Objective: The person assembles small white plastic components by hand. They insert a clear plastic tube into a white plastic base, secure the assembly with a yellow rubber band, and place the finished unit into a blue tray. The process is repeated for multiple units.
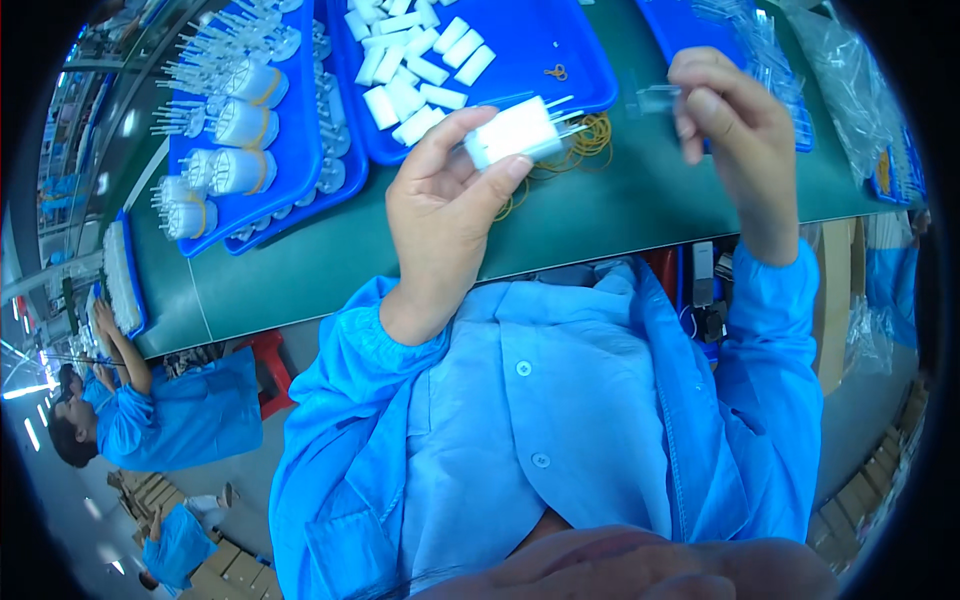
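My left hand [437, 205] is closed round a white rectangular block [512, 133], thumb on its near side. Several thin clear rods stick out of the block's right end. To the right, my right hand [745, 135] is raised over the table with its fingers pinched together. A small clear plastic piece [657, 99], smeared by motion, shows at those fingertips. Just beyond the block, a loose pile of yellow rubber bands [592, 140] lies on the green table [620, 190].
A blue tray [560, 50] holds loose white blocks [405, 95]. At left, stacked blue trays [300, 130] carry banded bundles of clear stemmed parts [245, 122]. Another blue tray [665, 25] at right holds clear pieces, beside a plastic bag [840, 90]. Co-workers in blue [185, 410] sit farther left.
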{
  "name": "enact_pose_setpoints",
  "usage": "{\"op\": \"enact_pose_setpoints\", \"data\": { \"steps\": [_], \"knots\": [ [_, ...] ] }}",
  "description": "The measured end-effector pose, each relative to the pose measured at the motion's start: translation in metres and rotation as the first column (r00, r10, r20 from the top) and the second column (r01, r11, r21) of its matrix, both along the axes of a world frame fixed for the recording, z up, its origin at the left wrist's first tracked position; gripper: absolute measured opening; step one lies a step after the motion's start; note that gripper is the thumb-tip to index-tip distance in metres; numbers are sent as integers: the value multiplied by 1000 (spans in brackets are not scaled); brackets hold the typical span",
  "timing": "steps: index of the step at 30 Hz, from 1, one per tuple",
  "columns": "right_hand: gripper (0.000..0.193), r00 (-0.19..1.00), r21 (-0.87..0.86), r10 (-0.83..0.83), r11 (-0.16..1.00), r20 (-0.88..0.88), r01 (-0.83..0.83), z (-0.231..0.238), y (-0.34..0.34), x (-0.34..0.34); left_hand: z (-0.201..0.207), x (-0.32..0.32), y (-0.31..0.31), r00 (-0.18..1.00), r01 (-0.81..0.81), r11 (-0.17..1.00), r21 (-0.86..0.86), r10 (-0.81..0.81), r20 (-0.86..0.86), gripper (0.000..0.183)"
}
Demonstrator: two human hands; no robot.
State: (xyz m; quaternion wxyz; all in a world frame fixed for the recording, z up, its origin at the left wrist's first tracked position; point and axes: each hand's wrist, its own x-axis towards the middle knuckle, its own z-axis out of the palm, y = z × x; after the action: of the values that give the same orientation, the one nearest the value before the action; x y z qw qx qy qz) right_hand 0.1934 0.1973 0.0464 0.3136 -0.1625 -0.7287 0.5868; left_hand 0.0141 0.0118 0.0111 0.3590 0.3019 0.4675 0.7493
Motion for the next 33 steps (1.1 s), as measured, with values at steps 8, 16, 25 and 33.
{"op": "enact_pose_setpoints", "data": {
  "steps": [8,16,25,33],
  "knots": [
    [24,961,-73,-31,997,-276,11,-34,-28,-22,-8,-2,-9,981,-10,991,135,35,-189,39],
    [28,976,-33,-6,999,-217,-1,-30,-43,-25,-8,-3,-19,957,-23,987,157,67,-283,38],
    [30,983,9,11,1000,-183,-10,-32,-49,-25,-10,-2,-23,972,-14,990,138,46,-231,41],
    [31,983,-55,40,997,-179,-50,-34,-49,-23,-7,-2,-22,934,-29,990,139,76,-348,36]
  ]
}}
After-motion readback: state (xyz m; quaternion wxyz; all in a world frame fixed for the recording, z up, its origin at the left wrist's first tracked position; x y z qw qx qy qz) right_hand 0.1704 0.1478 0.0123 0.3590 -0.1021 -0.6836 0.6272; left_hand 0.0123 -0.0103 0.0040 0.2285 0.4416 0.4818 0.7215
